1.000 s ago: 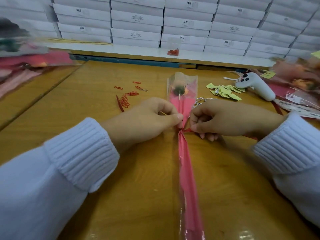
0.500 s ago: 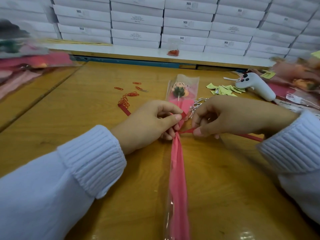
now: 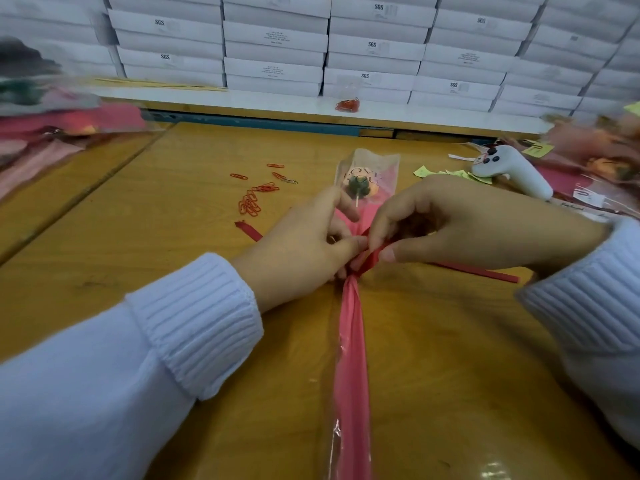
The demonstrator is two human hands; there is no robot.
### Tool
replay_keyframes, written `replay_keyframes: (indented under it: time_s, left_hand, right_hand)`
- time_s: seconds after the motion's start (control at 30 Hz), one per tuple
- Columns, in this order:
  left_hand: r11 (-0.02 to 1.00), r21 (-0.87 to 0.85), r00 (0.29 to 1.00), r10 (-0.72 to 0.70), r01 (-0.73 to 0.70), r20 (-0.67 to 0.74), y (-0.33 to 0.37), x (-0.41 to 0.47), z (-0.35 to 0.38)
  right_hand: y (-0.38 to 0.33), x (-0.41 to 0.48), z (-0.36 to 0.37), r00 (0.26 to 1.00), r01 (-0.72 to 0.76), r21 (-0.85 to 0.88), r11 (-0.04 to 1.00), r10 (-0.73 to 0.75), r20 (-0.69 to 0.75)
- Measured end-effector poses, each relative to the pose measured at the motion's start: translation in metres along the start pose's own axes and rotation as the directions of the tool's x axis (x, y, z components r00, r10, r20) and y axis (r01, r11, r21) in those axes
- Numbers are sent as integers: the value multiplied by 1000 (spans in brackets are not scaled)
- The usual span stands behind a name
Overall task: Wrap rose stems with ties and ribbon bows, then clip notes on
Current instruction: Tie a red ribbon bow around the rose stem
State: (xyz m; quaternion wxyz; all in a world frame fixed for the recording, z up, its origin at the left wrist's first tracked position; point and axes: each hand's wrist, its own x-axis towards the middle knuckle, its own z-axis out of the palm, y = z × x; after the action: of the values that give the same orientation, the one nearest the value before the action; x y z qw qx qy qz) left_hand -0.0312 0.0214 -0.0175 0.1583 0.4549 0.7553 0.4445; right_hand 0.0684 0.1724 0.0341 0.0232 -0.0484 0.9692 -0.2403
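**A:** How far is the work on this one?

**B:** The wrapped rose [image 3: 351,341] lies in the middle of the table [image 3: 173,271]. The red tie [image 3: 474,271] goes around its gathered neck, but I judge it is not twisted closed yet. I see no bow and no note on it, so these steps are left. The paper clips [image 3: 251,204] lie at 10 o'clock and the yellow notes [image 3: 424,171] at 1 o'clock.

**A:** And the hands?

**B:** The left hand [image 3: 304,244] has curled fingers and pinches the wrapped rose at the neck. The right hand [image 3: 467,223], just beside it, pinches the red tie between thumb and forefinger. The free end of the tie runs out toward 3 o'clock.

**A:** Which way does the rose point?

**B:** Its long axis runs from 6 to 12 o'clock, with the flower head at 12, away from the person.
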Motion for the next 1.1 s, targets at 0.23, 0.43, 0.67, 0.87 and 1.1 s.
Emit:
replay_keyframes:
  time_s: [0.23, 0.43, 0.67, 0.87, 1.1]
  left_hand:
    - [998, 67, 999, 13, -15, 31, 0, 2, 0]
    - [1000, 9, 990, -13, 12, 139, 0, 0, -4]
    - [996, 77, 984, 26, -40, 175, 1, -2, -3]
    - [999, 36, 994, 31, -35, 104, 0, -2, -3]
    - [998, -49, 997, 35, -32, 74, -1, -3, -4]
  right_hand:
    - [-1, 8, 10, 968, 40, -26, 999, -45, -247]
    - [7, 12, 14, 954, -23, 61, 998, 40, -297]
    - [9, 13, 18, 937, -67, 194, 979, 129, -325]
    - [10, 16, 23, 928, -132, 326, 936, 232, -291]
    - [13, 15, 23, 921, -165, 418, 893, 291, -259]
